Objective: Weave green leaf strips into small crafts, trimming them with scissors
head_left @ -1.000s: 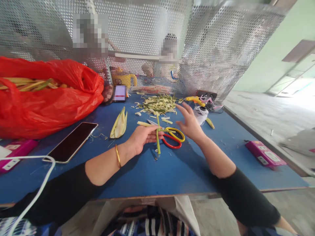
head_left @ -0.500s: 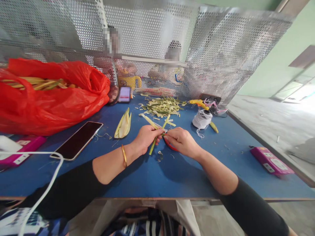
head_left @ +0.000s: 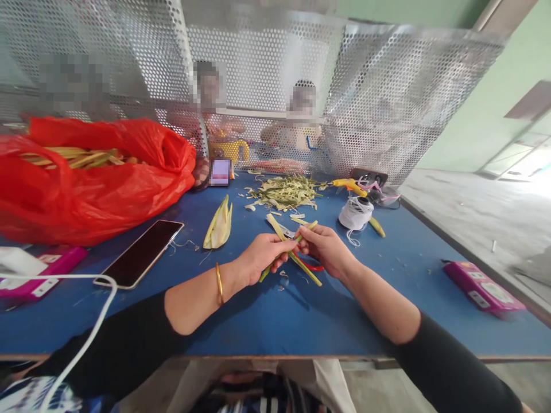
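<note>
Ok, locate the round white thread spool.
In the head view, the round white thread spool sits right of centre on the blue tabletop, beyond the right hand, just nearer than the yellow tool.

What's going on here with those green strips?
A person is holding crossed green strips over a blue table. The left hand grips them near the crossing, and the right hand pinches one with its fingertips. Scissors lie behind the hands, partly hidden. Farther back is a pile of scraps; a red bag of strips sits to the left, white thread to the right.
</note>
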Tool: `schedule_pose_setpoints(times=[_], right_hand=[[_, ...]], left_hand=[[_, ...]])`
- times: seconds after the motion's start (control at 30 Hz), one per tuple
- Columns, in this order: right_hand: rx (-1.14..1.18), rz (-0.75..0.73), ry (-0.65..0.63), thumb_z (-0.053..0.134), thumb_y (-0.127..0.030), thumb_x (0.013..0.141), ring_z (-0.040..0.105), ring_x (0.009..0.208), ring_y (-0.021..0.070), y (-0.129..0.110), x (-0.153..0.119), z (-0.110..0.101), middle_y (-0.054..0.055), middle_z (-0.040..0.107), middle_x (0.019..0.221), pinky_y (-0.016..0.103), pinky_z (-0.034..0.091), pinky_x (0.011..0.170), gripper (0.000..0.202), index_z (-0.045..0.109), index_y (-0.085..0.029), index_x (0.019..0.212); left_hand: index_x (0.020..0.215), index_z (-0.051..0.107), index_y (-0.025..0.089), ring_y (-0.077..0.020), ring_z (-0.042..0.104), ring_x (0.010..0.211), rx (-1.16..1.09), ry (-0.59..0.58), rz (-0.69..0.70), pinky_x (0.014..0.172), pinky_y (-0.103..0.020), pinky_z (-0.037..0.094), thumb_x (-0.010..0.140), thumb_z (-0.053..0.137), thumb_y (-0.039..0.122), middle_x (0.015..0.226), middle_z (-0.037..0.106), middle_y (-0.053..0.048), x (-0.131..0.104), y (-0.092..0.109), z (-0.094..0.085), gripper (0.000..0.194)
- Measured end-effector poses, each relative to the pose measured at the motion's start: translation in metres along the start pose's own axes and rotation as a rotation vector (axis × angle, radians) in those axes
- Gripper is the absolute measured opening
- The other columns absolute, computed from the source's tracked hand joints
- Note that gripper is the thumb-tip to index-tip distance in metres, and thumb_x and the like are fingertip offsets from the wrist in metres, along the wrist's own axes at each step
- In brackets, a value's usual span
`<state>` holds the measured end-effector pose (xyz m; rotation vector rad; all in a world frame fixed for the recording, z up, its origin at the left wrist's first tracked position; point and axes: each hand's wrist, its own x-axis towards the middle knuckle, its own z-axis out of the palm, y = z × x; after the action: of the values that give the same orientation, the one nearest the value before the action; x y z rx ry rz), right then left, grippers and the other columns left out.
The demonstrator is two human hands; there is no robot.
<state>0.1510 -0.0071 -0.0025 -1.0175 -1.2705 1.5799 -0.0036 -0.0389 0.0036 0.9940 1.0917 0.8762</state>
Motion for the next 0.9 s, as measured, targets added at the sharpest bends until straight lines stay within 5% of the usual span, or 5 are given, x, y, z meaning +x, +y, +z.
schedule_pose_setpoints(times=[0.2, 0.37, 0.5, 0.7, 0.9], right_hand=[[0.045, -0.022, 0.143, 0.083, -0.047, 0.052, 0.042, 0.04, 0.0056, -0.001, -0.003, 0.005, -0.003, 0.053, 0.046, 0.022, 0.034, 0.043, 0.038, 0.064, -0.015, 0.058], [-0.026, -0.018, 0.099, 0.081, -0.054, 0.052, 0.047, 0.044, 0.0076, -0.006, -0.002, 0.003, -0.002, 0.056, 0.051, 0.023, 0.039, 0.048, 0.043, 0.064, -0.016, 0.064], [-0.306, -0.05, -0.001, 0.069, -0.062, 0.064, 0.054, 0.055, 0.0112, -0.008, -0.004, -0.001, 0.001, 0.062, 0.064, 0.025, 0.043, 0.056, 0.046, 0.061, -0.017, 0.071], [-0.975, -0.321, -0.117, 0.049, -0.039, 0.085, 0.042, 0.054, 0.0107, -0.003, -0.01, 0.0, -0.003, 0.048, 0.054, 0.024, 0.032, 0.054, 0.033, 0.044, -0.019, 0.058], [-1.079, -0.46, -0.17, 0.043, -0.036, 0.089, 0.037, 0.056, 0.0111, -0.008, -0.02, 0.007, -0.002, 0.042, 0.057, 0.024, 0.03, 0.055, 0.036, 0.038, -0.019, 0.058]], left_hand=[[0.052, 0.055, 0.016, -0.004, 0.033, 0.034, 0.087, -0.054, 0.018, 0.034, -0.019, 0.021, 0.072, 0.066, 0.027, 0.044, 0.043, 0.005, 0.0, 0.002, -0.002, 0.025], [0.052, 0.053, 0.017, -0.0041, 0.033, 0.034, 0.093, -0.034, 0.04, 0.034, -0.019, 0.022, 0.074, 0.065, 0.027, 0.043, 0.042, 0.005, -0.001, 0.002, -0.002, 0.027], [0.05, 0.049, 0.017, -0.0048, 0.036, 0.035, 0.075, 0.11, 0.114, 0.035, -0.018, 0.026, 0.077, 0.064, 0.031, 0.043, 0.043, 0.005, 0.004, -0.001, -0.004, 0.033], [0.058, 0.055, 0.015, -0.0057, 0.04, 0.037, 0.072, 0.185, 0.164, 0.036, -0.018, 0.03, 0.072, 0.072, 0.029, 0.043, 0.047, 0.005, 0.012, 0.001, -0.011, 0.026], [0.056, 0.054, 0.015, -0.0055, 0.039, 0.034, 0.062, 0.212, 0.112, 0.034, -0.019, 0.027, 0.073, 0.071, 0.022, 0.043, 0.047, 0.005, 0.011, 0.003, -0.006, 0.025]])
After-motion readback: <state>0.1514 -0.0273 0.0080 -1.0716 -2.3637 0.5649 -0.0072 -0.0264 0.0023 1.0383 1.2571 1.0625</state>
